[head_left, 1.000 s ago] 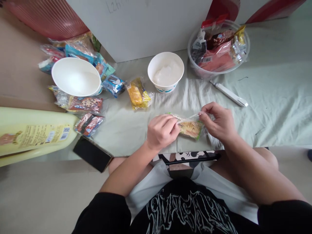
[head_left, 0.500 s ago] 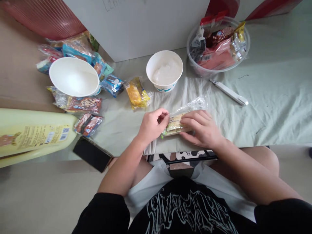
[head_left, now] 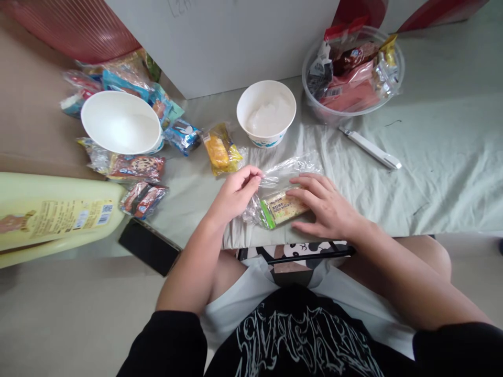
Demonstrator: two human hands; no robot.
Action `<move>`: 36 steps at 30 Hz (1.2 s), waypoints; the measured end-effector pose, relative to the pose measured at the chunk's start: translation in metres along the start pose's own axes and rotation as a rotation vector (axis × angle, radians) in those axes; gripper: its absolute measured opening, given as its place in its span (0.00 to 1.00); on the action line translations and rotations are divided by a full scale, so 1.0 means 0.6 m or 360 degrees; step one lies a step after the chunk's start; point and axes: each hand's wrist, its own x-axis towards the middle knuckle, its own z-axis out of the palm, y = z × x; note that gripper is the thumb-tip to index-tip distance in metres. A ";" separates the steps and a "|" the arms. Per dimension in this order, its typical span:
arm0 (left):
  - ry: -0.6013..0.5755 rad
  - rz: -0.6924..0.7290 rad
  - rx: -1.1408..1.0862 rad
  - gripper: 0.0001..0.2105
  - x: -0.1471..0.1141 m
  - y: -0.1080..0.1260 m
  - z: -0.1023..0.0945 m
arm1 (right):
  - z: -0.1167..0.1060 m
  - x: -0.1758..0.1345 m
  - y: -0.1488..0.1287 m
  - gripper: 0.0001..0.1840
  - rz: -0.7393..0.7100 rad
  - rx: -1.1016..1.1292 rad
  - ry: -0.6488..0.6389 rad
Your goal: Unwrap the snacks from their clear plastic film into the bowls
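Note:
A soda biscuit packet [head_left: 283, 205], pale with a green end seal, lies on the cloth in front of me. My left hand [head_left: 239, 193] is closed, pinching a crumpled clear plastic bag [head_left: 281, 173] just behind the packet. Some of the clear film also bunches at the packet's left end. With fingers spread, my right hand [head_left: 324, 207] rests over the packet's right end; a fingertip touches its upper edge and the thumb lies along the near side. That right end is hidden under the hand.
Behind the bag stands a paper bowl [head_left: 266, 110] with something whitish inside. Another white bowl [head_left: 121, 123] sits among wrapped snacks [head_left: 137, 166] at left. A clear tub of snacks [head_left: 353, 107], a white utility knife [head_left: 371, 149], a yellow-wrapped snack [head_left: 220, 149] and a phone [head_left: 149, 246] lie around.
The biscuit packet now shows more fully, lying lower, with the clear plastic pulled away behind and left of it. My left hand has moved slightly left and up; the right hand's fingers have loosened.

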 end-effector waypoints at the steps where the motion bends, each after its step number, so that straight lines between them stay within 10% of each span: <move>1: -0.0012 -0.0067 -0.0116 0.04 0.001 -0.003 -0.002 | -0.002 0.000 0.000 0.28 0.0021 0.0011 0.0002; 29: 0.0098 0.0020 -0.0080 0.24 0.001 -0.023 -0.003 | -0.019 0.006 0.005 0.10 -0.0083 0.0013 0.0663; 36: 0.0176 -0.0026 -0.0162 0.24 0.003 -0.025 -0.002 | -0.028 -0.006 -0.002 0.09 -0.0143 0.0084 0.0252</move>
